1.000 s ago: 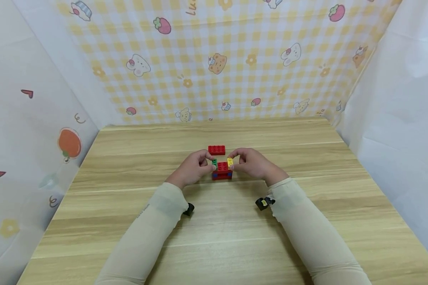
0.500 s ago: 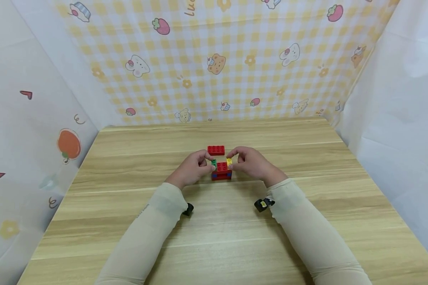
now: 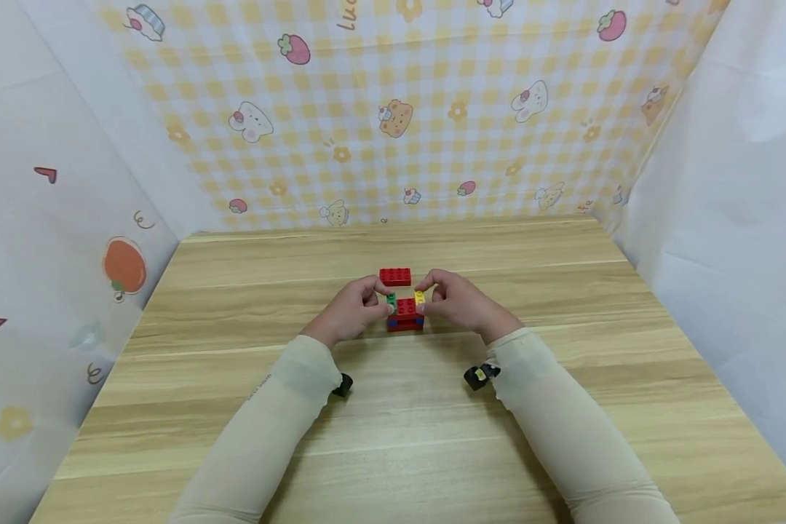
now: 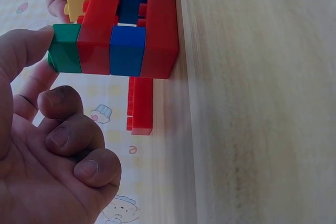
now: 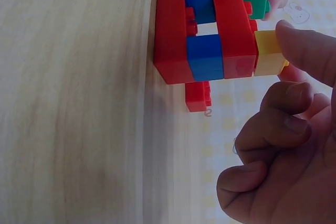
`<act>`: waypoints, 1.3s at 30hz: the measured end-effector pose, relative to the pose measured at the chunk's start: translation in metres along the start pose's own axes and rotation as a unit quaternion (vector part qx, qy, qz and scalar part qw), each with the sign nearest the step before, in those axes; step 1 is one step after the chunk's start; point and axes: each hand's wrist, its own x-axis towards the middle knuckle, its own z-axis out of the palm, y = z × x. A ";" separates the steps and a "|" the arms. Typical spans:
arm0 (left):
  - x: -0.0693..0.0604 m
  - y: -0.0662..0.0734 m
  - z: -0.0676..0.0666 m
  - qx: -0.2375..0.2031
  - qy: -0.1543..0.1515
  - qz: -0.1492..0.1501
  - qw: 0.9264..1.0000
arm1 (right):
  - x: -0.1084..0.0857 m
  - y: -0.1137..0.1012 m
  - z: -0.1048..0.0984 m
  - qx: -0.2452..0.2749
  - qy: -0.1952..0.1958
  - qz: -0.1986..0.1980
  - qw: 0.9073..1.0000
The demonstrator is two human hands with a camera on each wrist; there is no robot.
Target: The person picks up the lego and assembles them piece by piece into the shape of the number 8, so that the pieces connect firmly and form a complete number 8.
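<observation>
I'm pinching the green block between thumb and forefinger of my left hand, and the yellow block the same way in my right hand. My other fingers are curled in towards each palm. The green block sits on the left end of the upper red brick, the yellow block at its right end; whether the yellow one is pressed fully home I cannot tell. Beneath the upper red brick stand two blue blocks, one at each end with a gap between, and under those the lower red brick rests on the table.

Compared with a second ago, hardly anything differs: both pinches are the same, and the two small blocks keep their places on the stack. Only my view has turned slightly, so the stack, my hands and the checked cloth all appear a touch further left. The loose red brick lies studs up behind the stack, near but apart, just as it did.
</observation>
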 end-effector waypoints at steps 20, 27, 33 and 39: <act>-0.002 0.005 -0.002 0.020 -0.005 -0.013 1.000 | 0.000 0.003 0.005 0.034 -0.014 0.023 0.999; -0.003 0.007 -0.006 0.031 -0.004 -0.010 0.999 | 0.000 0.005 0.007 0.044 -0.011 0.025 0.999; -0.002 0.004 -0.012 0.024 0.001 -0.006 1.000 | -0.001 0.006 0.007 0.048 -0.008 0.028 0.998; 0.005 -0.002 -0.021 0.025 0.022 -0.017 0.999 | -0.003 0.006 0.005 0.045 -0.004 0.028 0.999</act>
